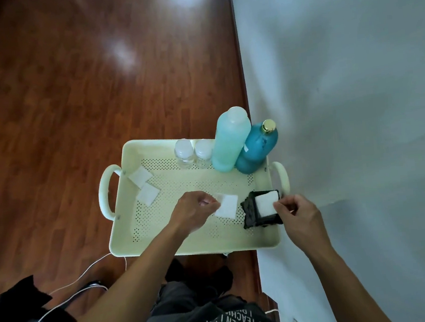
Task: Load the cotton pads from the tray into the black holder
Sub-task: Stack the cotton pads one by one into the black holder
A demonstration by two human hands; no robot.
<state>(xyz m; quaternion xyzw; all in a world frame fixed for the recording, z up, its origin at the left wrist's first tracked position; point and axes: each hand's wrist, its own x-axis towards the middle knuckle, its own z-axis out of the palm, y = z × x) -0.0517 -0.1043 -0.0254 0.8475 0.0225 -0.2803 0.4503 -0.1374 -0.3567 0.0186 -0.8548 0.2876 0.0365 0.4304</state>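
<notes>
Now, left hand: my left hand point(194, 210) pinches a white square cotton pad point(226, 206) by its near-left edge, holding it over the middle of the pale yellow perforated plastic tray point(146, 236).

Right hand: my right hand point(294, 214) has its fingers curled on the near-right corner of the square black holder point(253, 213), steadying it; I think the thumb also touches the pads inside, though the view is too soft there to be sure.

Holder: it sits in the tray's near-right part, tilted, with a stack of white pads point(265, 202) already showing in its opening.

Pads left: two more white square cotton pads point(143, 185) lie overlapping at the tray's far-left side, well apart from the holder.

Bystanders: two small clear bottles point(193, 152), a tall mint-green bottle point(230, 140) and a teal bottle with a gold cap point(257, 148) stand along the far edge.

Risk, misfeed: the held pad hangs limp from one edge, so I judge it could fold or catch on the holder's rim rather than lie flat on the stack.

Risk, holder: it is light and tilted; a push from the pad could tip it and spill the stack if my right-hand grip loosens.
</notes>
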